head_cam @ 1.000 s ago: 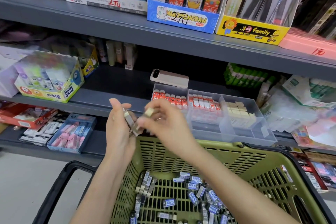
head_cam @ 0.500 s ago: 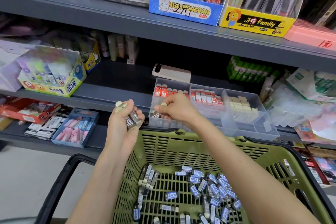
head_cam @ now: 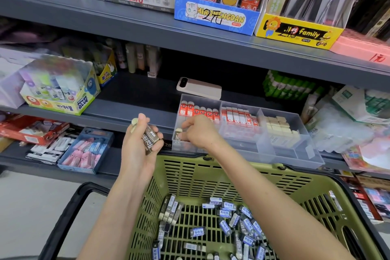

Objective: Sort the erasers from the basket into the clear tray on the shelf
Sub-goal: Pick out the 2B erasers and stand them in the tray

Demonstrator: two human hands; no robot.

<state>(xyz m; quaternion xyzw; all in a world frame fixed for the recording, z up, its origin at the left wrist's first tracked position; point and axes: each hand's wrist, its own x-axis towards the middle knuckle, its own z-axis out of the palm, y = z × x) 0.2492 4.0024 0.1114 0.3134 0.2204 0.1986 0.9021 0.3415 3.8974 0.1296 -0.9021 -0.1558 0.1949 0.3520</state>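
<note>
A clear divided tray (head_cam: 304, 150) stands on the middle shelf, with red-sleeved erasers at the back of its left and middle compartments and cream erasers on the right. My right hand (head_cam: 199, 131) reaches into the front of the left compartment and pinches a dark-sleeved eraser (head_cam: 178, 134) standing there. My left hand (head_cam: 139, 143) is raised left of the tray and grips a small bundle of dark "2B" erasers (head_cam: 150, 138). Below, a green basket (head_cam: 213, 172) holds several loose blue- and dark-sleeved erasers (head_cam: 232, 219).
A beige phone-like device (head_cam: 199, 87) lies on the shelf behind the tray. A glue box (head_cam: 61, 91) sits on the left of that shelf. A blue box of pink erasers (head_cam: 84, 151) is on the lower shelf. The basket's black handle (head_cam: 63, 217) hangs left.
My right hand took one eraser from the bundle in my left hand and moved right and down into the tray's left compartment. My left hand kept its bundle and stayed in place.
</note>
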